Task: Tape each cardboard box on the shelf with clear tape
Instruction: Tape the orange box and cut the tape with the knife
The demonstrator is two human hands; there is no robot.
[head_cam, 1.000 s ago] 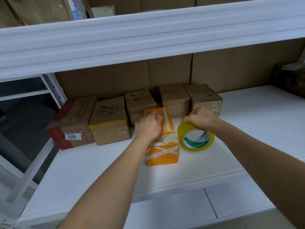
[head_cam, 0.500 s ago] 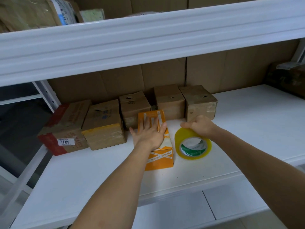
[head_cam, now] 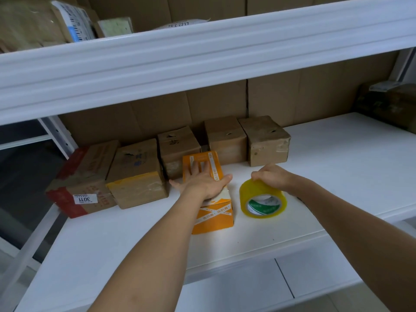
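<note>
A person's left hand [head_cam: 203, 183] presses flat, fingers spread, on the orange box [head_cam: 210, 199] at mid-shelf [head_cam: 337, 176]; at its 3 o'clock the right hand [head_cam: 271, 176] curls over the upright tape roll [head_cam: 262, 198]; five brown boxes [head_cam: 225, 138] line the back at 12 o'clock

Both arms extended forward. Left hand [head_cam: 203, 182] laid flat, palm down, fingers straight and spread. Right hand [head_cam: 271, 176] curled, knuckles up, fingertips bent downward in grip.
</note>
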